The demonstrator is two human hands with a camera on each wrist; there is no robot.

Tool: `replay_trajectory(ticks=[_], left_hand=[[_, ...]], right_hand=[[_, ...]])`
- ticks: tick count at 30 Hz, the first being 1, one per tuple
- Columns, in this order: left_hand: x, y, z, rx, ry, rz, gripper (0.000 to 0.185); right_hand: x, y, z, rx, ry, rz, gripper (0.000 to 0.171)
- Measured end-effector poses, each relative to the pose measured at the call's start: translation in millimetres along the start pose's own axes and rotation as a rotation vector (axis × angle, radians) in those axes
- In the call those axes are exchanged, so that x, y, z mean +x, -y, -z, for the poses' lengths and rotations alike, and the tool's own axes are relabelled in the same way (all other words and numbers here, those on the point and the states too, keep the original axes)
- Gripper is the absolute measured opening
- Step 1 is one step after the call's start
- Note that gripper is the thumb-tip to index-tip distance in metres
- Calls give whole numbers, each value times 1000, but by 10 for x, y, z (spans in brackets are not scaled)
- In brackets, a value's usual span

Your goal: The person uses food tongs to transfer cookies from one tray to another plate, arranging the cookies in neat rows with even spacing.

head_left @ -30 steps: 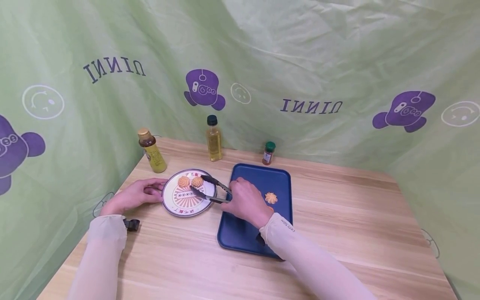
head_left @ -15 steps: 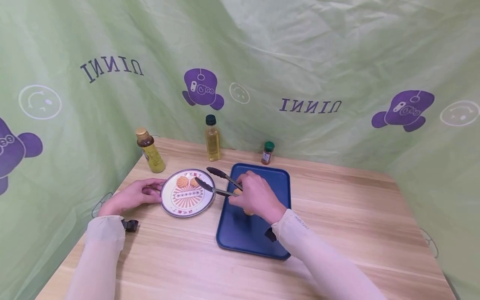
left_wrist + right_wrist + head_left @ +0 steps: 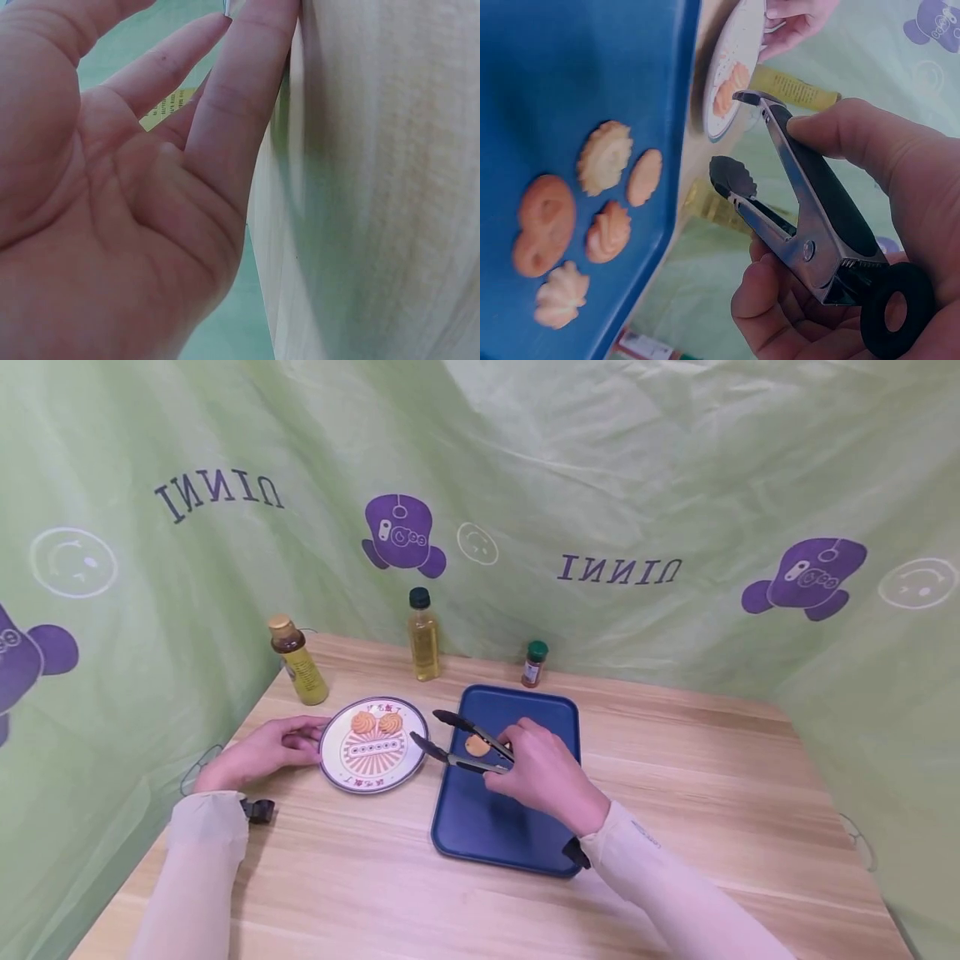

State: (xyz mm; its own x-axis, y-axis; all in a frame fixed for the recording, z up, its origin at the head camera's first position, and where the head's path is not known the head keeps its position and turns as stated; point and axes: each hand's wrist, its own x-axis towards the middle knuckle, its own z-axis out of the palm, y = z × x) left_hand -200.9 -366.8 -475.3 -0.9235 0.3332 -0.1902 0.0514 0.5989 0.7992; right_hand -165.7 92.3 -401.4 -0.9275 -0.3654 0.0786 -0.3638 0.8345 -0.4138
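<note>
Cookies [image 3: 604, 156]: five on tray [image 3: 555, 718], two on plate [image 3: 341, 774]; three bottles [image 3: 423, 635].

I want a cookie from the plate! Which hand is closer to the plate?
Left. The left hand touches the plate at its left rim. The right hand is over the blue tray, holding tongs beside the plate.

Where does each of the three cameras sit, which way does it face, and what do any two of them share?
Head: worn on the head, looking forward and down at the table; both sleeved arms show, left hand at the plate, right hand gripping tongs.
Left wrist: looks along the open palm at the tabletop edge.
Right wrist: looks past the fingers and tongs at cookies on the blue tray.
Shared: head and right wrist both show tongs, tray, plate and left hand.
</note>
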Motion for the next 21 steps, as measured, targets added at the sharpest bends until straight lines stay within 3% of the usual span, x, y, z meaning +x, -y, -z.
replay_trajectory(ticks=[8, 21], left_hand=[[-5, -38, 13, 35, 3, 1, 71], [5, -1, 26, 35, 3, -6, 70]], right_hand=[[-216, -221, 23, 8, 2, -39, 38], [-344, -455, 120, -45, 0, -76, 47]])
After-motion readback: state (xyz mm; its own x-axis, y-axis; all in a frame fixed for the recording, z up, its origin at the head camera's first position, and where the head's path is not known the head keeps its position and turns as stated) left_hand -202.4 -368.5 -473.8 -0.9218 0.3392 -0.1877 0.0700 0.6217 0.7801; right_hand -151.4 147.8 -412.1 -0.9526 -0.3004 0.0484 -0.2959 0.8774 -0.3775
